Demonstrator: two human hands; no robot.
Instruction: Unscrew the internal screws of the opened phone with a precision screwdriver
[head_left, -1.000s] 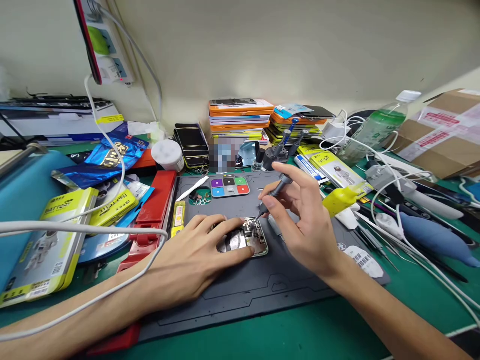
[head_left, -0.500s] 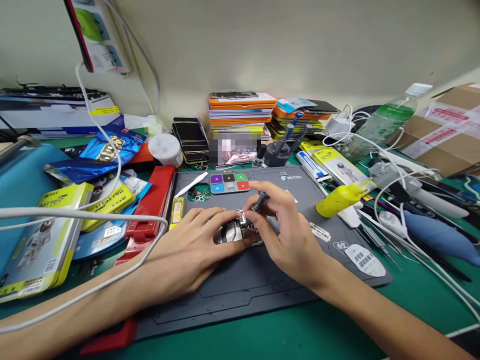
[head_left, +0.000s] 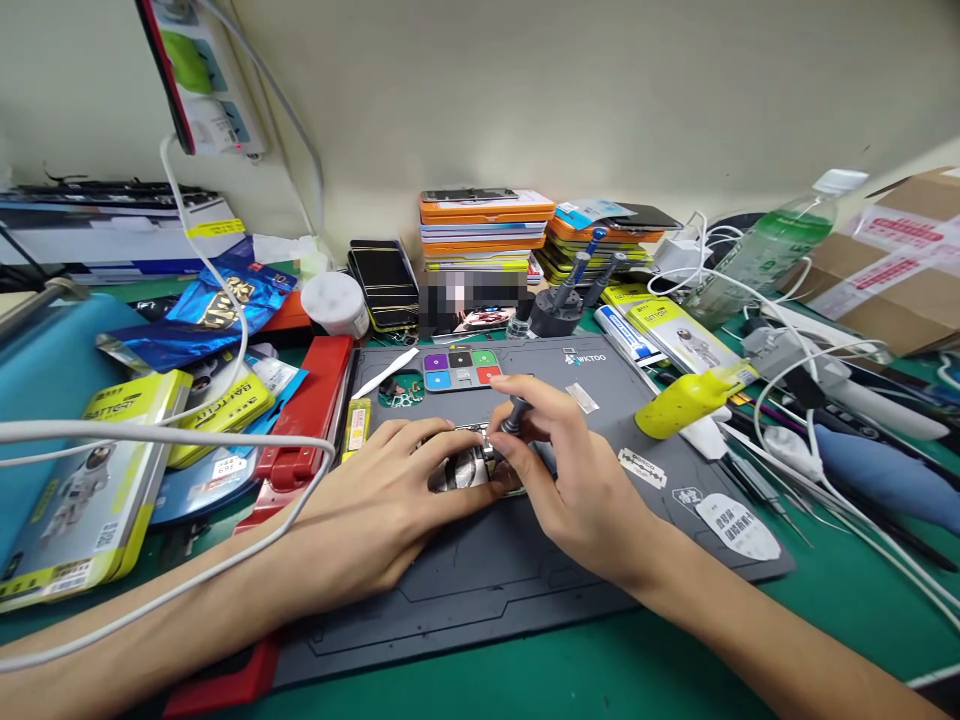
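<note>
A small opened device [head_left: 466, 468] with metallic inner parts lies on the dark grey work mat [head_left: 480, 580]. My left hand [head_left: 394, 490] wraps around its left side, fingers on its top and lower edges, covering much of it. A short dark screwdriver [head_left: 517, 412] stands nearly upright over the device's right part, pinched between thumb and fingers of my right hand [head_left: 574, 470]. The driver's tip is too small to make out. Just behind the hands sits a tray with coloured squares [head_left: 461, 369].
A red clamp-like tool [head_left: 311, 400] lies along the mat's left edge. Toward the right are a yellow bottle [head_left: 686, 403], a razor blade [head_left: 643, 468] and white cables [head_left: 787, 330]. Behind the mat stand a screwdriver holder [head_left: 556, 312] and stacked orange boxes [head_left: 486, 215].
The screwdriver and the right fingers have shifted slightly left and down over the device. My left hand keeps its hold. The whole view has moved a little.
</note>
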